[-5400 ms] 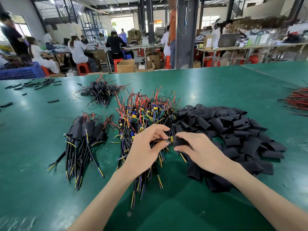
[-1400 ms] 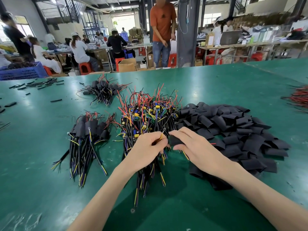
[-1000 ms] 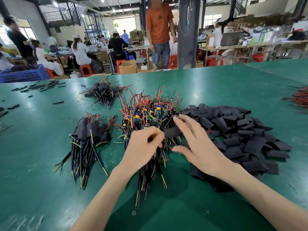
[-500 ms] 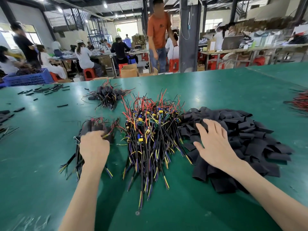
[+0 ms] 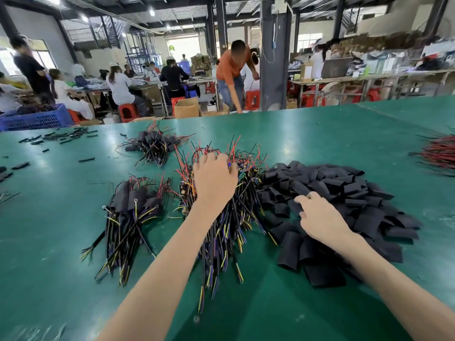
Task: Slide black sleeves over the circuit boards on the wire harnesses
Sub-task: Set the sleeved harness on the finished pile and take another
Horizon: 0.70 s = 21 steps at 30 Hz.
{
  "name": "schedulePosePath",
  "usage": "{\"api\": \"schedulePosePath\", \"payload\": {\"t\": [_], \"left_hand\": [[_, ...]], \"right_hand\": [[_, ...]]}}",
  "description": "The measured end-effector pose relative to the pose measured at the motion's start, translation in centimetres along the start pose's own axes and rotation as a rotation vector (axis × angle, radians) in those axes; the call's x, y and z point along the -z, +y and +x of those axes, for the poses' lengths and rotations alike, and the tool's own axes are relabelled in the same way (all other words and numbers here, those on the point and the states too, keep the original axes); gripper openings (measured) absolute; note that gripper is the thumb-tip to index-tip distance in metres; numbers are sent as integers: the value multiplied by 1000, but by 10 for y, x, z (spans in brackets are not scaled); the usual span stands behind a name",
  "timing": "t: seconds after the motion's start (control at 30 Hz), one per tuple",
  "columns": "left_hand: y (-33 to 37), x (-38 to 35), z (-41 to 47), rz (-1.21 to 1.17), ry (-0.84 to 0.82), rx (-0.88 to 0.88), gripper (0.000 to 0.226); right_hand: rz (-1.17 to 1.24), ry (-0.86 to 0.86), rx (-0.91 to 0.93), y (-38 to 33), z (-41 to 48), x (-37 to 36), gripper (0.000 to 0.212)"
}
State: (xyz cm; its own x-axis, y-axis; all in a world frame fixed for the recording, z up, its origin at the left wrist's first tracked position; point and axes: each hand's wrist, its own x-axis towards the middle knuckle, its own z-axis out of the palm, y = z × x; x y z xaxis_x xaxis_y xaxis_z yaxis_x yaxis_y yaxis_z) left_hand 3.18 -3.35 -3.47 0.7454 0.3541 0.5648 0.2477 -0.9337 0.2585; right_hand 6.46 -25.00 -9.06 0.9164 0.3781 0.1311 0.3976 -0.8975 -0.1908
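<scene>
- Now central: the bare wire harnesses point(image 5: 236, 207) lie heaped between the sleeved bundle point(image 5: 133, 200) at left and the black sleeves point(image 5: 344, 188) at right.
- Left hand point(image 5: 215, 178) has left the sleeved bundle and reaches into the heap's far end; grip hidden.
- Right hand point(image 5: 320, 215) curls onto the sleeves; hold unclear.
- Judged: a new cycle begins.

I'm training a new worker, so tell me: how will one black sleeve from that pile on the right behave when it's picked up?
Probably light and floppy: the black sleeves lie flattened and bent in a loose heap. Unlikely to roll, since most look squashed flat on the green table. Neighbours may drag along, because they overlap closely.
</scene>
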Motion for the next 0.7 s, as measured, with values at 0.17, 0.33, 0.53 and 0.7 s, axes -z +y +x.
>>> {"api": "schedulePosePath", "payload": {"t": [0.17,0.33,0.53,0.7], "left_hand": [[16,-21,28,245,-175,59,46],[17,-10,37,-149,-48,182,25],[28,50,43,-494,199,79,17],[26,110,49,-458,309,-59,18]], "right_hand": [[104,162,37,7,5,9,35],[149,154,131,2,3,13,27],[415,-240,510,-13,-10,30,49],[377,-528,578,-12,-17,37,47]]}}
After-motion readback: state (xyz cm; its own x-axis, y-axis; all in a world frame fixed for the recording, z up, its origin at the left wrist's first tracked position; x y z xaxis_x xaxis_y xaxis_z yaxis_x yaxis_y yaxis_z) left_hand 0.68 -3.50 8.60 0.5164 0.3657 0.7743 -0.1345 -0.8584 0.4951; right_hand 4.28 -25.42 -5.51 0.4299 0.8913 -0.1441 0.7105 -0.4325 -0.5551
